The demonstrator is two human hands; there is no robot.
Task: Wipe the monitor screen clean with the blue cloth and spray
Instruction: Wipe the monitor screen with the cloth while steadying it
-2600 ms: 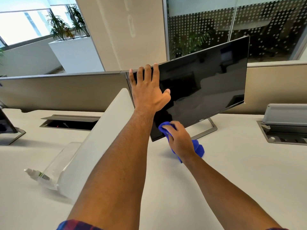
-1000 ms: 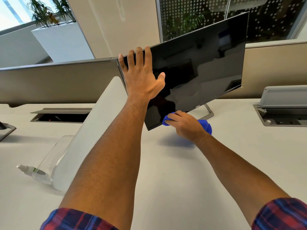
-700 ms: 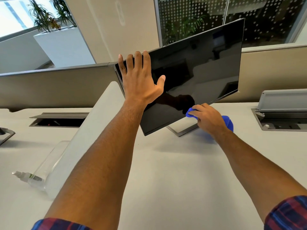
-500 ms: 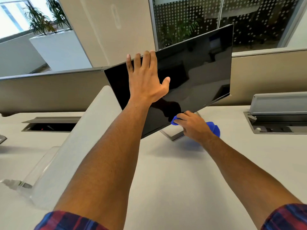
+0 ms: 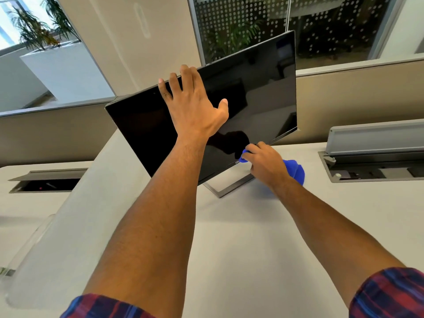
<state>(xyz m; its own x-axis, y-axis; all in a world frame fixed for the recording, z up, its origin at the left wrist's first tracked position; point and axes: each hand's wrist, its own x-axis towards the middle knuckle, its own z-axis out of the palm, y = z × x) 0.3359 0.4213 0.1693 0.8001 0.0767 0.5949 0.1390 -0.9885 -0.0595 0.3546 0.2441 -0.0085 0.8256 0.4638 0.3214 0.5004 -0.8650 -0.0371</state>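
A black monitor [image 5: 257, 92] stands tilted on its metal frame stand [image 5: 226, 188] on the white desk [image 5: 241, 237]. My left hand [image 5: 195, 104] holds the monitor's top edge, fingers hooked over the rim and palm and thumb on the screen. My right hand [image 5: 266, 165] grips the bunched blue cloth [image 5: 296, 171] and presses its front end against the screen's bottom edge beside the logo. Only a sliver of the spray bottle [image 5: 5, 271] shows at the left edge, behind a clear plastic bracket.
A white divider panel [image 5: 75, 203] runs along the desk on the left, held by a clear bracket [image 5: 29, 244]. Open cable hatches sit at the left [image 5: 46, 182] and right [image 5: 376, 166]. Beige partition screens [image 5: 358, 95] stand behind the desk.
The monitor has swung round so more of its left side shows. My left hand slid along the top edge. My right hand and cloth moved back and forth along the bottom edge.
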